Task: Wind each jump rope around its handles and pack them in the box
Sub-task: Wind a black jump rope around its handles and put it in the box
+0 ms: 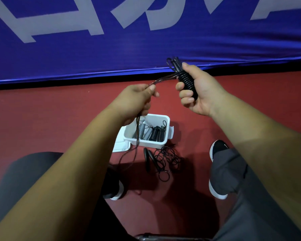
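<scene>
My right hand [200, 91] grips a pair of black jump rope handles [185, 79] with black rope coiled round them. A doubled strand of that rope [165, 79] runs left to my left hand [137, 100], which pinches it; the rest hangs down past the box to the floor. Below my hands stands a white plastic box [165, 119] holding several wound ropes, grey and black [153, 133]. In front of the box, a loose black jump rope [163, 160] lies tangled on the floor with its two handles side by side.
The box's white lid [120, 145] lies flat at its left side. My two black shoes [217, 150] and grey trouser legs flank the loose rope on the red floor. A blue banner with white letters [146, 40] runs across the far side.
</scene>
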Demonstrator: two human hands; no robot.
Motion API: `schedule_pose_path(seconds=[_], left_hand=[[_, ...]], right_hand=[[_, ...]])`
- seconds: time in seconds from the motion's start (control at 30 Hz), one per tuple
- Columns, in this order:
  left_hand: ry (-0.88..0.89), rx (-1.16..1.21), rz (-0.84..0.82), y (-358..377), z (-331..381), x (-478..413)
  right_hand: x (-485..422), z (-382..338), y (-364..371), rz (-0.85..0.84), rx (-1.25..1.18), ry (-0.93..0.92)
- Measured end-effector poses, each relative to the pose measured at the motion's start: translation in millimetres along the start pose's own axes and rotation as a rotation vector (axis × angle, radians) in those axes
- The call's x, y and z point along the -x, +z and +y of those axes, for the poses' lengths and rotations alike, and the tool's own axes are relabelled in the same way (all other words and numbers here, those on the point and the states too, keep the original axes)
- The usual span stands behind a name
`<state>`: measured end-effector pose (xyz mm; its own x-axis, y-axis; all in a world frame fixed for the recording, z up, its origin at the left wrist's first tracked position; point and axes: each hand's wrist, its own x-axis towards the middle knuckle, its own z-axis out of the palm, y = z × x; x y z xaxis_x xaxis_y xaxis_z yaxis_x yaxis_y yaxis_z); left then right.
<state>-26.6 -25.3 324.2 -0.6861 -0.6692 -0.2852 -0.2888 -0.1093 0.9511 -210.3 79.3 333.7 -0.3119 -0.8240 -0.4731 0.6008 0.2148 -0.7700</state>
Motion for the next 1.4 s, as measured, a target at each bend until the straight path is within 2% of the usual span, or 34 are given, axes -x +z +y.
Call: schedule_pose_path(seconds=[0.07, 0.1, 0.27, 0.4, 0.5, 0.57, 0.7, 0.87, 1.07, 1.2, 1.3, 1.4], left_hand=[[0.078, 0.171, -0.016, -6.9, 3.5, -2.5], [0.127, 0.161, 0.002, -9.8, 4.1, -3.6], [0.348, -0.176, 0.2, -12.5, 6.3, 8.2], [0.431, -0.3, 0.145, -16.4, 7.1, 14.5], [0.429, -0.587, 0.151, -16.3, 0.6, 14.4], [0.413, -0.691, 0.17, -14.8, -3.7, 11.2], [0.295, -0.684, 0.208, -14.6, -19.8, -4.3], [0.199, -0.798, 0.166, -7.3, -24.6, -14.6], [0.071, -0.749, 0.122, -5.6, -14.8, -16.6], [0.182, -0.774, 0.137, -15.3, -16.4, -13.8], [0.195, -0.597, 0.078, -18.8, -11.5, -10.5], [0.182, -0.454, 0.085, -14.9, -1.9, -7.7]], right_hand=[[-4.1, 0.3, -2.8, 0.065, 0.025, -0.017], [-6.0, 0.9, -3.9, 0.078, 0.052, -0.023], [-2.5, -0.4, -7.3, -0.004, 0.153, 0.086], [1.7, -8.6, -8.5, -0.04, 0.077, 0.101], [5.4, -14.7, -8.7, -0.05, -0.01, 0.046], [8.9, -16.4, -7.6, -0.074, 0.008, 0.014], [10.6, -10.4, -2.9, -0.136, 0.091, -0.013], [9.8, -3.7, -1.2, -0.284, 0.161, 0.031], [13.1, 5.0, -1.3, -0.444, 0.265, 0.131], [18.2, 8.9, -0.9, -0.544, 0.388, 0.222], [19.1, 15.4, -1.0, -0.63, 0.517, 0.34], [16.9, 22.9, -0.8, -0.627, 0.64, 0.447]])
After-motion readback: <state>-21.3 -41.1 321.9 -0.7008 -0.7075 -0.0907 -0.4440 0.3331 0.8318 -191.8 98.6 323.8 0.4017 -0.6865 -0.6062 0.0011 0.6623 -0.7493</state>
